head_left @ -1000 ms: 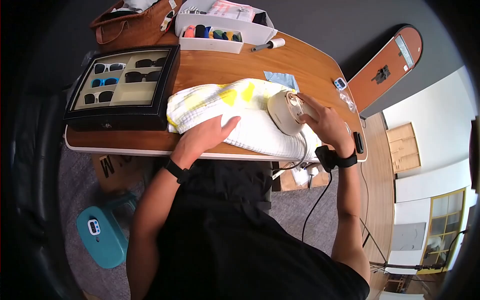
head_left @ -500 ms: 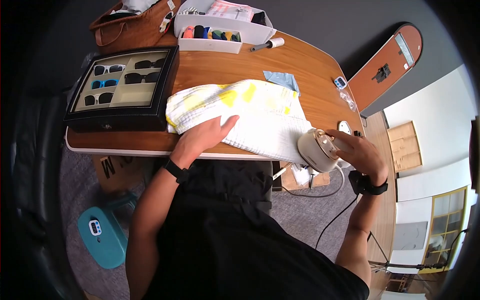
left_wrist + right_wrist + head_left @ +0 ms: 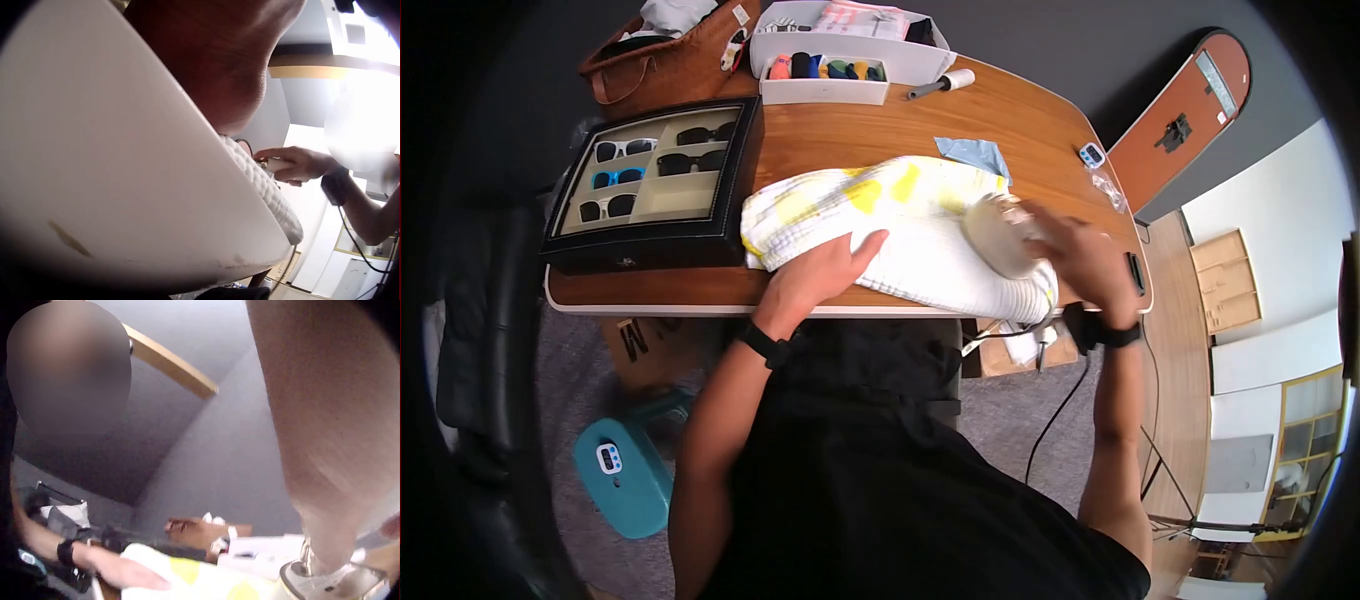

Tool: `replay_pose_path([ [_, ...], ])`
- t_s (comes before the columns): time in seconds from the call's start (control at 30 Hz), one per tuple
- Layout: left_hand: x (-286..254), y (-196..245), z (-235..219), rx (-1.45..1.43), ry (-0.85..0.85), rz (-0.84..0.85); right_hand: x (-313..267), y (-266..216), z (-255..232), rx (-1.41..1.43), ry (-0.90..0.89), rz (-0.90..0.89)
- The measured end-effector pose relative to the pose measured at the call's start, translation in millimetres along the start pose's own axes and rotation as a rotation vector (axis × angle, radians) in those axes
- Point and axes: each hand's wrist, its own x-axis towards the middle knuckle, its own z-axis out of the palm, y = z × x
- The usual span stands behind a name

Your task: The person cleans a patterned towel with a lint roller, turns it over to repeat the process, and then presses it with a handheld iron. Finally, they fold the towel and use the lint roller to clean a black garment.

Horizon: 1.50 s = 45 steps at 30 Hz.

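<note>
A white cloth with yellow patches (image 3: 920, 255) lies spread on the wooden table, reaching its front edge. My left hand (image 3: 820, 272) rests on the cloth's near left part, fingers extended and thumb spread. In my right hand (image 3: 1088, 265) is a small cream clothes iron (image 3: 992, 238) with gold trim, gripped by its handle over the right part of the cloth. The right wrist view shows the top of the iron (image 3: 331, 584) beneath that hand. Seen from the left wrist, the cloth's thick edge (image 3: 269, 194) runs along the tabletop.
A black sunglasses case (image 3: 735, 215) stands at the left. Behind are a white box of rolled items (image 3: 825, 95), a brown basket (image 3: 670, 70) and a lint roller (image 3: 945, 84). A grey-blue cloth (image 3: 975, 155) lies beyond the cloth; a small timer (image 3: 1091, 155) sits far right.
My right hand slid the iron right to the cloth's edge, then back left over the cloth, where it is blurred now. My left hand has stayed in place on the cloth.
</note>
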Motion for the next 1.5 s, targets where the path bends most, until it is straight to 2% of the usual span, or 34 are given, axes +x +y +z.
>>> replay_pose_path([
  [0.03,-0.4,1.2,-1.1,0.013,-0.002,-0.001,8.0,-6.0,7.8,0.011,0.006,-0.004],
  [0.1,-1.5,2.7,-3.8,0.133,-0.051,-0.030,26.3,-15.3,18.9,-0.113,-0.030,0.197],
  [0.23,0.7,6.7,-4.5,0.068,-0.110,-0.068,50.6,8.4,25.5,-0.049,-0.080,0.170],
  [0.3,-0.3,5.1,1.0,0.026,0.050,-0.031,50.6,21.2,28.0,-0.009,-0.070,0.173],
  [0.4,-0.4,6.2,0.3,0.099,0.062,-0.021,39.9,20.5,13.4,0.055,-0.089,0.135],
  [0.47,0.1,7.4,-1.1,0.104,0.065,-0.017,26.6,16.8,7.4,0.070,-0.120,0.213],
  [0.53,0.3,6.8,-1.5,0.094,0.073,0.019,7.9,14.5,2.3,0.050,-0.078,0.200],
  [0.63,0.9,5.0,1.0,0.117,0.096,0.031,-15.3,12.9,-15.7,0.025,-0.140,0.241],
  [0.77,0.9,7.0,0.5,0.111,0.069,0.023,-42.8,39.6,-41.4,0.029,-0.245,0.314],
  [0.8,-0.6,5.0,1.5,0.107,0.055,0.008,-48.4,45.0,-56.5,-0.020,-0.336,0.409],
  [0.9,-1.0,1.5,2.1,0.118,0.043,0.007,-77.6,105.9,-72.1,-0.050,-0.302,0.267],
  [0.93,-1.2,1.3,2.7,0.135,0.037,0.007,-84.2,118.7,-81.6,0.000,-0.317,0.367],
  [1.0,-0.2,5.1,-0.7,0.141,0.015,-0.003,-103.8,169.8,-82.0,0.199,-0.165,0.435],
  [1.03,0.2,6.6,-2.2,0.123,0.010,-0.012,-107.0,175.3,-84.0,0.200,-0.163,0.441],
  [1.1,0.3,7.0,-2.9,0.108,0.010,-0.019,-108.6,186.5,-86.4,0.027,-0.029,0.508],
  [1.2,-1.9,6.0,-1.3,0.140,0.041,0.014,-102.6,217.4,-64.1,-0.018,0.006,0.580],
  [1.23,-2.1,5.9,-1.2,0.138,0.040,0.011,-91.6,203.4,-65.4,-0.001,-0.035,0.729],
  [1.33,-1.3,5.4,-1.1,0.147,0.044,0.018,-90.0,250.3,-31.5,-0.044,0.048,0.656],
  [1.4,-2.0,6.4,-2.1,0.159,0.045,0.023,-80.8,255.0,-24.2,-0.019,0.014,0.716],
  [1.47,-1.2,8.7,-3.9,0.140,0.035,0.017,-68.9,240.3,-22.1,-0.019,-0.026,0.808],
  [1.5,-1.3,8.4,-3.8,0.142,0.033,0.016,-67.8,248.3,-14.2,-0.041,0.001,0.793],
])
